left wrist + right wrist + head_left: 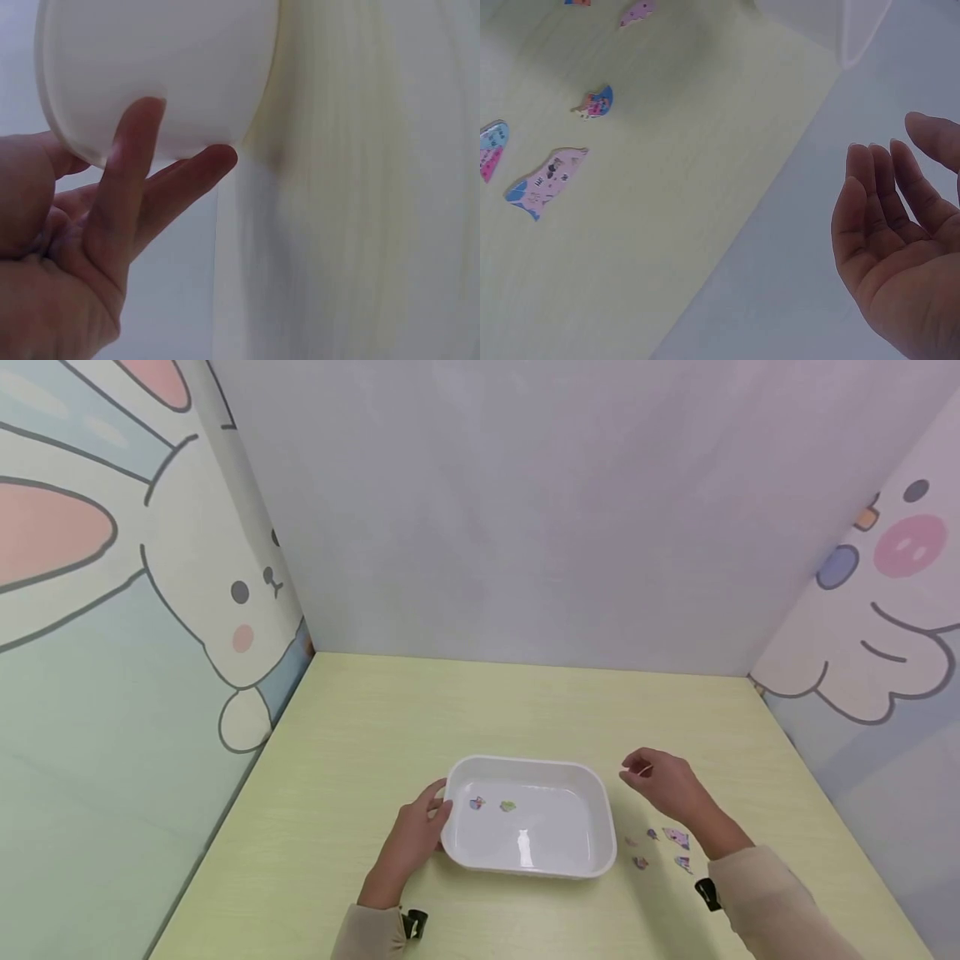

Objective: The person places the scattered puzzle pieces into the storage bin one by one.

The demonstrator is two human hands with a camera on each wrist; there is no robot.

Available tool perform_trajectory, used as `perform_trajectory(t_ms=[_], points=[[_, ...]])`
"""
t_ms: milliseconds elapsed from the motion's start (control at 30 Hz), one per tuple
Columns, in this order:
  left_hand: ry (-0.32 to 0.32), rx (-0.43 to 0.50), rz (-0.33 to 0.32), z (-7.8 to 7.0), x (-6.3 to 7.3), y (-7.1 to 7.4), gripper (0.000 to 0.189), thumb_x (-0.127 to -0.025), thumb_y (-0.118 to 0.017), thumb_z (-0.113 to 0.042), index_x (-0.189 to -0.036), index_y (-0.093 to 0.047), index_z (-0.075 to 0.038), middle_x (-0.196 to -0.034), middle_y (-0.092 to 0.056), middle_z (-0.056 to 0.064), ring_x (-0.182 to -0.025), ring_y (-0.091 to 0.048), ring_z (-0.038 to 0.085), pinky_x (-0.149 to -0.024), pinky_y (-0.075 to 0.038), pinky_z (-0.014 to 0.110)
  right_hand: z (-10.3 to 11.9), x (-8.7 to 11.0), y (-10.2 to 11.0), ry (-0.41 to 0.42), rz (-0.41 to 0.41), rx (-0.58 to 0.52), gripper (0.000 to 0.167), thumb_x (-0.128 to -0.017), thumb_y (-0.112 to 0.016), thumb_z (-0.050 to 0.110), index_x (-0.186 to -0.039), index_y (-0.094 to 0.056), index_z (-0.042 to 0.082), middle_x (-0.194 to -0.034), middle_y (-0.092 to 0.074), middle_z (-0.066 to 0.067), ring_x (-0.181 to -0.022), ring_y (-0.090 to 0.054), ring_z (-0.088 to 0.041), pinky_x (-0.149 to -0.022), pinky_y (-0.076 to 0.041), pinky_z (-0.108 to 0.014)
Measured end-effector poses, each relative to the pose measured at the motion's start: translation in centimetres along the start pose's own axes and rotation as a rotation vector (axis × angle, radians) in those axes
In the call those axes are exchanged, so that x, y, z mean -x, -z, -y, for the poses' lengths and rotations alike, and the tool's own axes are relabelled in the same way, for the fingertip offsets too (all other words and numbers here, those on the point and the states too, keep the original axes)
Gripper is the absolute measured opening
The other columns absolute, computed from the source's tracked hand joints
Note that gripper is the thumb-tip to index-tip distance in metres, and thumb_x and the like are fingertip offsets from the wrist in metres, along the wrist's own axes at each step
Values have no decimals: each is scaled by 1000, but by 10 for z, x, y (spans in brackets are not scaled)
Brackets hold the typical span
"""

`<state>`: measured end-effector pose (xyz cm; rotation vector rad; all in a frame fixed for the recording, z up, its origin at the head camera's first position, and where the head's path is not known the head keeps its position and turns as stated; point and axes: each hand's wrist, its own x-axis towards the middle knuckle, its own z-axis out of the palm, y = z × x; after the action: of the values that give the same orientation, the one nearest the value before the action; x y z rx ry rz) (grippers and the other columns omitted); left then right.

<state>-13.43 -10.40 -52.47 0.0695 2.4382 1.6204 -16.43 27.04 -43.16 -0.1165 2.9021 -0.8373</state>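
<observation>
My left hand (pixel 417 833) grips the left end of a white rectangular plastic tray (pixel 566 827). In the left wrist view its thumb is at the rim and its fingers lie against the outer wall. Inside the tray are a blue-and-pink printed piece (pixel 477 803) and a green one (pixel 508 807). My right hand (pixel 666 783) hovers beyond the tray's right side, fingers loosely bent. In the right wrist view the right hand (pixel 900 225) shows a gap between thumb and fingers, with nothing seen in it.
Several small flat printed pieces lie on the pale yellow table (pixel 420 710) right of the tray, among them a pink one (pixel 551 180) and a blue-and-red one (pixel 596 103). A grey wall (pixel 525 527) stands behind, with cartoon-printed panels (pixel 97 760) at both sides.
</observation>
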Motion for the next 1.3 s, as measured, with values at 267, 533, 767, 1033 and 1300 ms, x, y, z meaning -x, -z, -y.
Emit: perform_trajectory(t_ms=[267,533,767,1033,1300], points=[[7,19,2,-1,0,1,47,-103,-51,-19,-147,-40,-6,-128,-56,27,-71,-68,17,-55,-56,29,-8,8,-6,-38,4,-9,18,-93,-66,17,-101,-65,1,-91,-64,-4,-88,-62,-27,-68,-52,-42],[1,24,5,-2,1,1,47,-103,-51,-19,-147,-40,-6,-128,-56,27,-72,-68,17,-56,-56,29,-17,14,-13,-52,5,-12,19,-92,-68,15,-102,-65,0,-90,-65,-3,-86,-62,-26,-68,-52,-42],[6,33,8,-2,0,2,47,-103,-52,-19,-147,-41,-6,-128,-57,27,-75,-68,19,-56,-57,29,-27,20,-22,-65,3,-4,15,-90,-69,13,-99,-65,2,-88,-64,-2,-85,-62,-25,-68,-52,-39],[2,29,9,-2,-1,1,47,-103,-51,-18,-147,-40,-5,-128,-57,26,-77,-69,19,-56,-57,29,-35,27,-32,-64,18,-21,13,-89,-69,9,-98,-65,1,-86,-63,-1,-83,-62,-24,-66,-52,-37],[6,22,8,-2,0,2,47,-103,-51,-18,-147,-40,-6,-127,-57,26,-74,-68,17,-56,-56,29,-41,32,-42,-78,19,-17,11,-88,-70,8,-96,-66,2,-85,-62,0,-81,-60,-21,-66,-50,-36]])
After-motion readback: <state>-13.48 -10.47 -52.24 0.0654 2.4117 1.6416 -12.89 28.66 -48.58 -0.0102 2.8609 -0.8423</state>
